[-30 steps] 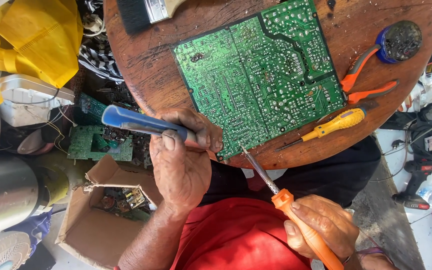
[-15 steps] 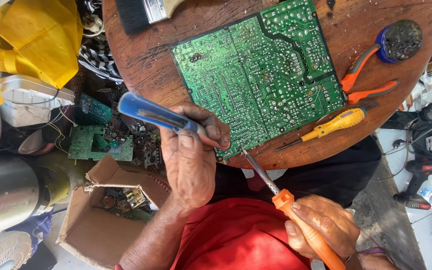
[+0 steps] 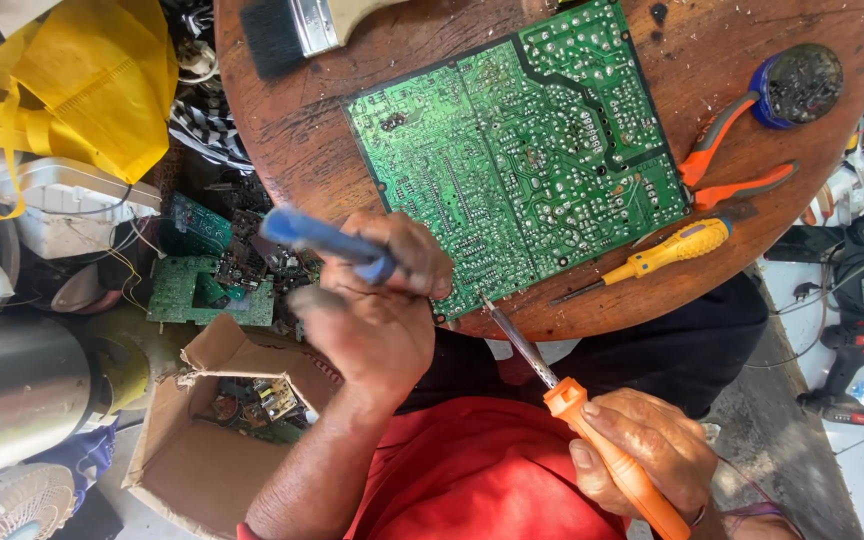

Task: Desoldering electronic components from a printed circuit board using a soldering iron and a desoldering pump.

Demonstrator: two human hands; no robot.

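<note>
The board (image 3: 512, 170) lies solder-side up on the round surface (image 3: 282, 140), just beyond both hands. Your right hand (image 3: 642, 450) is closed around the orange iron (image 3: 592, 440), tip at the near edge. Your left hand (image 3: 382, 310) clasps the blue pump (image 3: 327, 240); bring its nozzle close beside the tip, steadily.

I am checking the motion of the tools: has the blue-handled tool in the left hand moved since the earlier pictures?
Yes. The blue-handled tool in the left hand has swung its handle end upward and to the right, closer to the green circuit board, which has stayed in place on the round wooden table.
</note>
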